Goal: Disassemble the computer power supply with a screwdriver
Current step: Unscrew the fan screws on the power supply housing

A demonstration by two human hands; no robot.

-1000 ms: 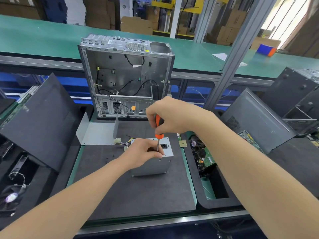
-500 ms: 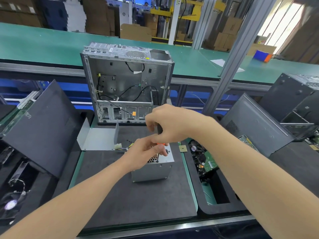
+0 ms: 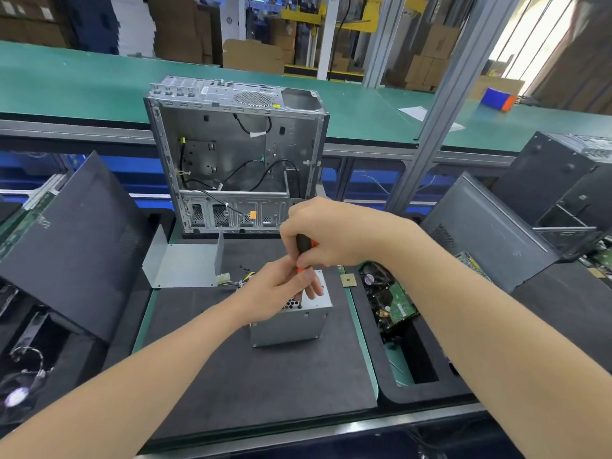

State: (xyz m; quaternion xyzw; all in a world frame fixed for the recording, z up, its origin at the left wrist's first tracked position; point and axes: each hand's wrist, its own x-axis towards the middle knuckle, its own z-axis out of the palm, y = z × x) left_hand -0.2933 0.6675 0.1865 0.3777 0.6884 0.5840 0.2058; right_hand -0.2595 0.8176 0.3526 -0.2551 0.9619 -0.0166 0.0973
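A grey metal power supply (image 3: 287, 327) stands on the dark foam mat (image 3: 251, 385), its colored cable bundle (image 3: 236, 281) trailing off to the left. My right hand (image 3: 326, 235) grips the orange and black handle of a screwdriver (image 3: 303, 256) held upright, tip down on the top face near the vent holes. My left hand (image 3: 276, 289) rests on the top of the power supply and its fingers pinch the lower end of the handle and the shaft. The shaft is mostly hidden by those fingers.
An open empty computer case (image 3: 236, 157) stands behind the mat. A bent metal cover plate (image 3: 183, 265) lies at the mat's far left. Dark side panels lean at left (image 3: 71, 240) and right (image 3: 483, 230). A bin with circuit boards (image 3: 392, 303) sits to the right. A small chip (image 3: 348, 280) lies nearby.
The screwdriver tip has shifted from the far part of the top face to its near edge by the vent holes. My left hand has moved up from the casing to the shaft.
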